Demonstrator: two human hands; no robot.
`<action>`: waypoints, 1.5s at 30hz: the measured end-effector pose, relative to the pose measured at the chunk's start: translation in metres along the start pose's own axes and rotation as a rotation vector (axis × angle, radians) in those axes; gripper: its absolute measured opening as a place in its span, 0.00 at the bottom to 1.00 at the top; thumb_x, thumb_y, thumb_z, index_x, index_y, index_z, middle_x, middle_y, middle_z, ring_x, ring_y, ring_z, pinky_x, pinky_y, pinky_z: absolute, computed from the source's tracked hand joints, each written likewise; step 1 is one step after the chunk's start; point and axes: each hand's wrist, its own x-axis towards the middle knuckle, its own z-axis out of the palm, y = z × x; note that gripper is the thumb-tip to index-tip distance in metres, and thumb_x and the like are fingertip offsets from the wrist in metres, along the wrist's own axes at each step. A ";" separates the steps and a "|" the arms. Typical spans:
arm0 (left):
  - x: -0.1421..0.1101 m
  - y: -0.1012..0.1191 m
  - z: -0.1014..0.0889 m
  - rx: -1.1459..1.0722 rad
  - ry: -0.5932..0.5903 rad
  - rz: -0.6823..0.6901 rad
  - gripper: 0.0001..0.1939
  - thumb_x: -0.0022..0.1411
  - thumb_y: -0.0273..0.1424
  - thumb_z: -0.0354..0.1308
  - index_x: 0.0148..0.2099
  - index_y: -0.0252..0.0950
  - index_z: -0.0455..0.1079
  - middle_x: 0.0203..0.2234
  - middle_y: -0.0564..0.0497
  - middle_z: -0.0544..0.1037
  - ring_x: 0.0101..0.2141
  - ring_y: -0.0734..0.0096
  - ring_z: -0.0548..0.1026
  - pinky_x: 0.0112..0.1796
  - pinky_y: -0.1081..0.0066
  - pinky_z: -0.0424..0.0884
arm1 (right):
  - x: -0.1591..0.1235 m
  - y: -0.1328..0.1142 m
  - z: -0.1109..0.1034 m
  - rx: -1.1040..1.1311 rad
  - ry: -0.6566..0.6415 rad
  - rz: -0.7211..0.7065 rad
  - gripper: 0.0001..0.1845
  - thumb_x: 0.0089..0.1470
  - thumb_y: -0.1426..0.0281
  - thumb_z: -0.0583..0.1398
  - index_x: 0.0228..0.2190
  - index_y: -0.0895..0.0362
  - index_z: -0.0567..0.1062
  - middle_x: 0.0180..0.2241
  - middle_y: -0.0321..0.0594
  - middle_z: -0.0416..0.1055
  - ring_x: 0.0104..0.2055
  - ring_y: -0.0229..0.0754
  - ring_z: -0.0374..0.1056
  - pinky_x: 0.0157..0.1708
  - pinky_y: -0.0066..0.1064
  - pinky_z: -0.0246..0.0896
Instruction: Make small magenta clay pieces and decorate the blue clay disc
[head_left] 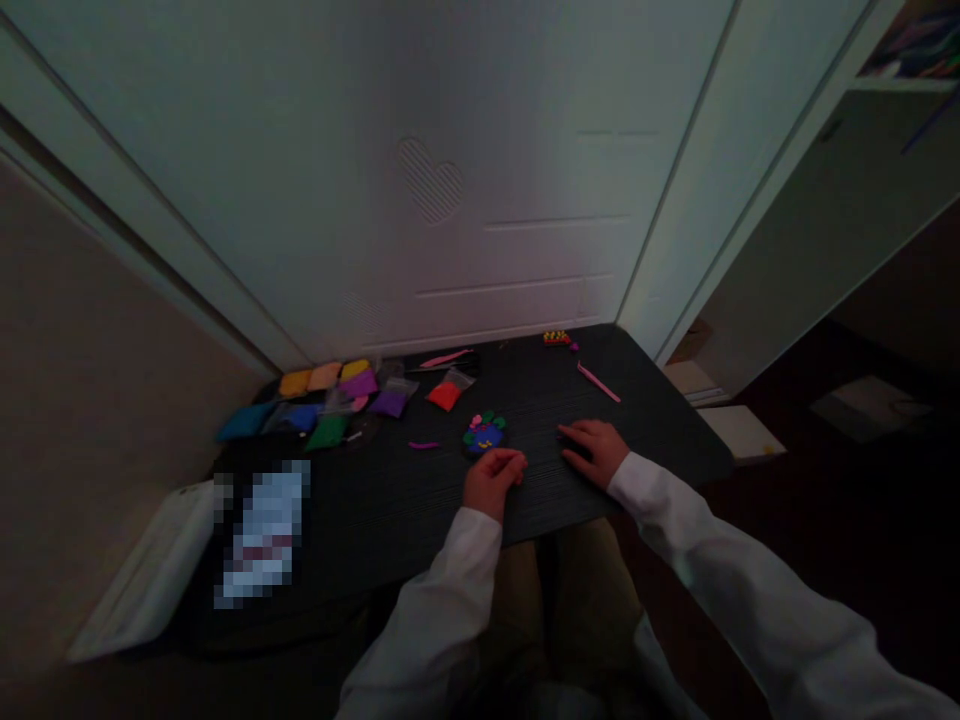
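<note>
My left hand [495, 482] is closed near the front of the dark table, its thumb and fingers pressed together. Whatever they may hold is too small or hidden to make out. Just beyond it lies a small round clay piece [486, 436] with a blue middle, green blobs around its edge, and pink and yellow bits on it. To the right, my right hand [598, 450] rests on the tabletop with fingers stretched out and apart. A thin purple strip [424, 446] lies left of the clay piece. A bag of red clay [448, 392] sits behind it.
Several bags of coloured clay [328, 430] crowd the table's left side. A pink tool [598, 382] lies at right, another pink tool [446, 357] at the back. A red and yellow piece [556, 338] sits by the white door [525, 180]. A blurred-out packet [266, 530] lies front left.
</note>
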 end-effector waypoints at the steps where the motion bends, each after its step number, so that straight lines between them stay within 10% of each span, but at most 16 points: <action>1: 0.001 -0.001 0.000 0.000 -0.005 -0.001 0.10 0.40 0.34 0.56 0.26 0.31 0.64 0.17 0.53 0.69 0.16 0.82 0.62 0.20 0.77 0.58 | -0.003 -0.002 -0.003 -0.038 0.010 0.000 0.23 0.45 0.60 0.49 0.44 0.53 0.59 0.41 0.43 0.60 0.42 0.43 0.54 0.39 0.38 0.44; 30: 0.001 -0.002 -0.001 -0.033 -0.017 -0.013 0.09 0.41 0.32 0.56 0.26 0.31 0.64 0.17 0.54 0.69 0.16 0.83 0.62 0.20 0.77 0.58 | 0.015 0.001 0.011 0.006 0.133 0.127 0.09 0.43 0.64 0.51 0.25 0.55 0.67 0.35 0.39 0.64 0.38 0.41 0.57 0.37 0.36 0.47; 45: 0.001 -0.001 -0.001 -0.032 0.000 -0.002 0.10 0.37 0.31 0.58 0.25 0.32 0.64 0.15 0.56 0.67 0.16 0.82 0.62 0.19 0.77 0.57 | -0.004 0.001 0.002 0.001 0.099 0.066 0.18 0.45 0.63 0.49 0.39 0.55 0.64 0.38 0.41 0.62 0.41 0.41 0.55 0.39 0.35 0.47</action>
